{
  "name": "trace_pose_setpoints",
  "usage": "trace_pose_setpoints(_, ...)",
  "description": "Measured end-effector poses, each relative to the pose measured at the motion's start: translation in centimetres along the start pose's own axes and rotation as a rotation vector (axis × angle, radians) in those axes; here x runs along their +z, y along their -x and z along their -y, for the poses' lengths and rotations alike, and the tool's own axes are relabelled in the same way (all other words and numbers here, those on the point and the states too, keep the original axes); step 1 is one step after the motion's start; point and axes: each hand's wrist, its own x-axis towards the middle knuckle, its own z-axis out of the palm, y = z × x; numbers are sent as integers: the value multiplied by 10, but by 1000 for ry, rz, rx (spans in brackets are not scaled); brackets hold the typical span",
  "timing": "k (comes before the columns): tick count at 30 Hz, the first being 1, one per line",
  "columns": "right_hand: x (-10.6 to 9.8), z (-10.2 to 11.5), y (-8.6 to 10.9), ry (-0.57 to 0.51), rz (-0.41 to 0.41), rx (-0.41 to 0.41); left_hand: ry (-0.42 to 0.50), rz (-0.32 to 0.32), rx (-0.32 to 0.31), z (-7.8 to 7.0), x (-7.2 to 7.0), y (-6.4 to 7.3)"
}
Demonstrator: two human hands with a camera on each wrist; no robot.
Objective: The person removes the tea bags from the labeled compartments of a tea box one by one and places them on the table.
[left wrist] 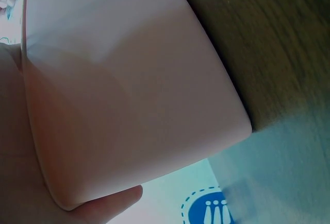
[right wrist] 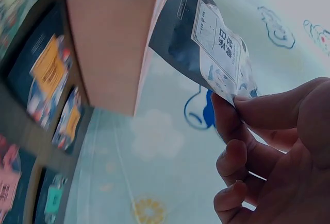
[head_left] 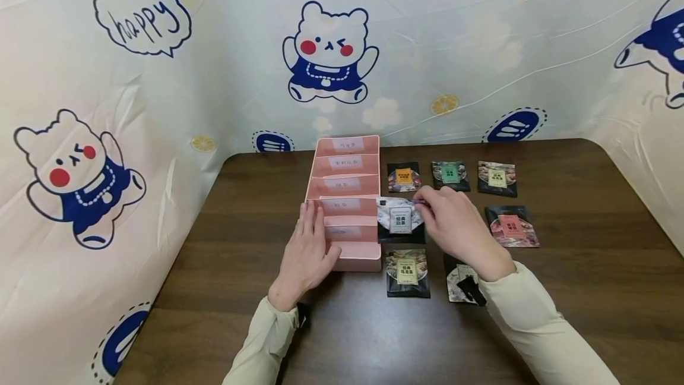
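A pink divided box (head_left: 359,264) with labelled compartments stands on the table. My left hand (head_left: 306,251) rests along its left side, fingers straight over the rim and thumb at the near end. In the left wrist view the box wall (left wrist: 124,95) fills most of the picture. Between thumb and index finger, my right hand (head_left: 458,224) pinches the corner of a white-and-black tea sachet (head_left: 401,220). The sachet hangs above the table at the box's right edge. The right wrist view shows the same sachet (right wrist: 206,46) tilted, with the pinching fingers (right wrist: 273,110) at its edge.
Other tea sachets lie right of the box: orange-labelled (head_left: 404,177), green-labelled (head_left: 450,176), yellow-labelled (head_left: 497,179), red-labelled (head_left: 512,227) and another yellow-labelled one (head_left: 408,273) nearer. A white-and-black sachet (head_left: 456,287) is partly hidden by the right wrist. A printed curtain (head_left: 235,76) hangs behind the table.
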Motion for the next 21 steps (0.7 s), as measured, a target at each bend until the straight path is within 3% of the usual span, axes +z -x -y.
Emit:
trace_pose_setpoints(6,-9,-20,10,40,6,23,0,-28,17,-1,0,0)
trace_pose_setpoints(21,-37,-54,36,93,94,102,-12,4,-3,1,2,-1)
